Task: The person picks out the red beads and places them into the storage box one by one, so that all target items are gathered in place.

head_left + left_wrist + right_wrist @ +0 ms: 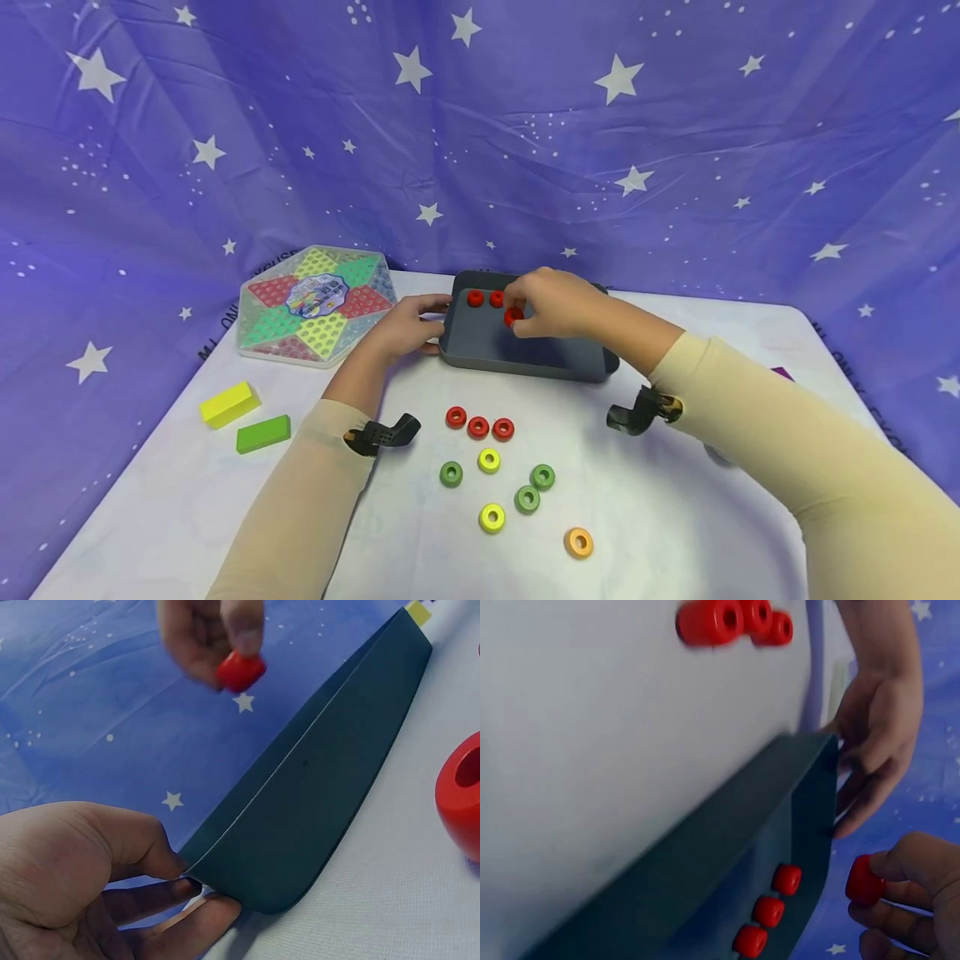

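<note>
My right hand [557, 302] pinches a red bead [513, 317] between thumb and fingers over the dark grey tray [517, 365]. In the right wrist view, the held red bead [865, 880] is raised, and three red beads stand in a row along the tray's far side, the nearest pair being a red bead [787, 878] and another red bead [769, 910]. My left hand [405, 325] is at the tray's left end, its fingers spread and their tips touching the outer wall and rim, as the left wrist view also shows.
In front of the tray lie three red beads [477, 427], a yellow bead [490, 472], several more yellow and green beads and an orange bead [571, 546]. A hexagonal game box [255, 342], a yellow block [229, 405] and a green block [263, 434] lie left.
</note>
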Available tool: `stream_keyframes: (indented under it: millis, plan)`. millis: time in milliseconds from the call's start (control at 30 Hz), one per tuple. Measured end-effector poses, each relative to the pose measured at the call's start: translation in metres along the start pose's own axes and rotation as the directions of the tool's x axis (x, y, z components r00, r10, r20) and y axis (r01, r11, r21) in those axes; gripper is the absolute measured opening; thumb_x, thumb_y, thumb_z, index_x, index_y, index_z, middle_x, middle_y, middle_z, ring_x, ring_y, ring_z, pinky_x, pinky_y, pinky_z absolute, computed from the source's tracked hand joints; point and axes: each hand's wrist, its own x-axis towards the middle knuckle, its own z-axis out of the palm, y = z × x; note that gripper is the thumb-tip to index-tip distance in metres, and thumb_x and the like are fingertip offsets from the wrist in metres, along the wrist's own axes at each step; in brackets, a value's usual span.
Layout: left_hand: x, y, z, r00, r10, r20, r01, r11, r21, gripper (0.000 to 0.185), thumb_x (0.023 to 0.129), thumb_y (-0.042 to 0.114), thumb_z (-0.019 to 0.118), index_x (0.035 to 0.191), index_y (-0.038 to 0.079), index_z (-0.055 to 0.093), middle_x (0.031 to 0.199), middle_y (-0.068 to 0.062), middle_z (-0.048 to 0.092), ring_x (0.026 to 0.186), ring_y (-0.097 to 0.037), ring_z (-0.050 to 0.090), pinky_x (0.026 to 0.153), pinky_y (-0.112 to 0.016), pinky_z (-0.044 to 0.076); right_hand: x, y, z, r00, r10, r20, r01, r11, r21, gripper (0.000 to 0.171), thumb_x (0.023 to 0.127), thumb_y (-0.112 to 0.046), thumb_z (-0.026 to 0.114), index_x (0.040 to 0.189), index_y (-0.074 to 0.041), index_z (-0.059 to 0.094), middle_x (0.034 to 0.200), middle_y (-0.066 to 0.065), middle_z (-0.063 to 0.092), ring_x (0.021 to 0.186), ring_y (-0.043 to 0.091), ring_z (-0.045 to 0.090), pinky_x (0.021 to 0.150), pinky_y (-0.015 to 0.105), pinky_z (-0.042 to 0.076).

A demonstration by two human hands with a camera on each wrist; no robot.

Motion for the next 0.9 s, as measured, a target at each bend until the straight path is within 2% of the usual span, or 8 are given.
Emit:
stream_keyframes:
  millis: [200, 300, 567, 700, 900]
  plan:
    - [-0.002, 0.002, 0.0, 1.0, -0.002, 0.0, 0.002, 1.0, -0.008, 0.064, 0.093, -0.002, 0.054, 0.155, 0.011, 0.043, 0.152, -0.014, 0.047, 0.124, -0.035, 0.06, 0.08, -0.041, 0.063, 0.031, 0.008, -0.005, 0.999, -0.024, 0.042, 0.025, 0.999, -0.037, 0.022, 0.088, -0.023, 0.072, 0.109, -0.017, 0.074, 0.097, -0.003, 0.069, 0.085, 0.018, 0.061, 0.077, 0.035, 0.054]
    - [-0.002, 0.003, -0.001, 1.0, -0.003, 0.003, 0.003, 1.0, -0.007, 0.064, 0.093, -0.002, 0.054, 0.155, 0.01, 0.043, 0.152, -0.014, 0.047, 0.124, -0.035, 0.059, 0.081, -0.041, 0.062, 0.044, 0.011, -0.005, 0.995, -0.045, 0.085, 0.049, 0.998, -0.047, 0.02, 0.089, -0.021, 0.071, 0.108, -0.019, 0.073, 0.097, -0.003, 0.069, 0.082, 0.018, 0.061, 0.075, 0.035, 0.054]
    - [0.001, 0.0, 0.002, 1.0, -0.008, 0.007, 0.008, 1.0, 0.0, 0.062, 0.094, -0.001, 0.055, 0.154, 0.01, 0.043, 0.151, -0.014, 0.048, 0.121, -0.033, 0.062, 0.08, -0.04, 0.063, 0.073, 0.018, 0.01, 0.976, -0.131, 0.172, 0.136, 0.991, -0.018, 0.032, 0.093, -0.019, 0.073, 0.124, -0.012, 0.072, 0.109, 0.002, 0.071, 0.097, 0.019, 0.064, 0.09, 0.037, 0.056]
    - [0.001, -0.001, 0.002, 1.0, -0.013, 0.007, 0.013, 1.0, -0.01, 0.062, 0.094, 0.0, 0.056, 0.154, 0.011, 0.044, 0.151, -0.013, 0.048, 0.121, -0.033, 0.063, 0.08, -0.04, 0.063, 0.084, 0.019, 0.017, 0.964, -0.173, 0.203, 0.181, 0.983, -0.022, 0.028, 0.094, -0.02, 0.072, 0.122, -0.012, 0.072, 0.108, 0.0, 0.071, 0.097, 0.018, 0.063, 0.089, 0.035, 0.055]
    - [0.0, 0.0, 0.0, 1.0, -0.001, 0.004, 0.001, 1.0, -0.017, 0.062, 0.093, 0.0, 0.056, 0.153, 0.011, 0.045, 0.151, -0.013, 0.048, 0.121, -0.033, 0.062, 0.08, -0.04, 0.063, 0.094, 0.016, 0.022, 0.961, -0.181, 0.211, 0.196, 0.979, -0.051, 0.025, 0.095, -0.021, 0.072, 0.119, -0.014, 0.073, 0.103, -0.002, 0.069, 0.093, 0.017, 0.062, 0.086, 0.034, 0.054]
